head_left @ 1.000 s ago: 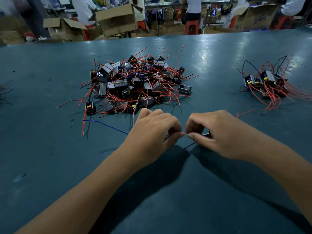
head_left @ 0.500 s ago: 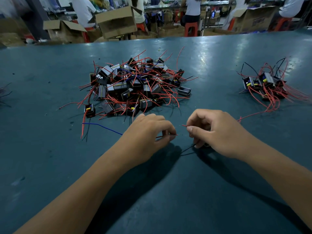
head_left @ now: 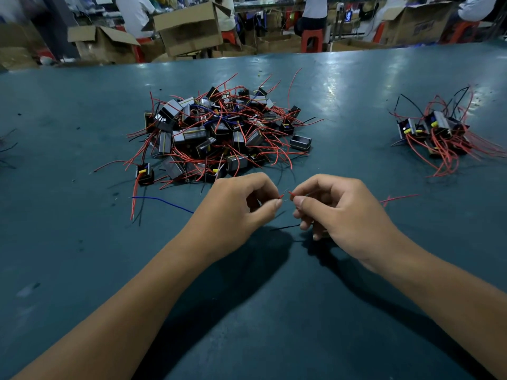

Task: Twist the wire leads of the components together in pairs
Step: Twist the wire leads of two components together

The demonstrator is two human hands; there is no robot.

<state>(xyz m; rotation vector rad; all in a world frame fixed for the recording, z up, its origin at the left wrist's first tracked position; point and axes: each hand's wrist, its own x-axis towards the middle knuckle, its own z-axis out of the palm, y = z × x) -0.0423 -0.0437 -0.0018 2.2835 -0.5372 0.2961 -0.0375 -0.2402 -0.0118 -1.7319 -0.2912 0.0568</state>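
Now the two hands have lifted a little off the table and drawn slightly apart compared with a second ago, when their fingertips met; each red lead end shows separately, so the twist looks about to be made or remade, not finished.

Going from nine o'clock: a blue wire (head_left: 162,201) lies loose on the matte teal table (head_left: 82,256), thin and limp. At eleven o'clock sits the big pile of components (head_left: 216,133), small boxy blocks with shiny grey cores, yellow tabs and springy red leads sticking out everywhere. The left hand (head_left: 236,212) has its fingers curled, thumb and forefinger pinching a red lead tip (head_left: 280,196). Just beside it, the right hand (head_left: 337,212) pinches the other red tip (head_left: 290,193) the same way; a thin black wire (head_left: 285,227) trails below, and the component itself is hidden. At two o'clock lies a smaller heap of components (head_left: 439,133).
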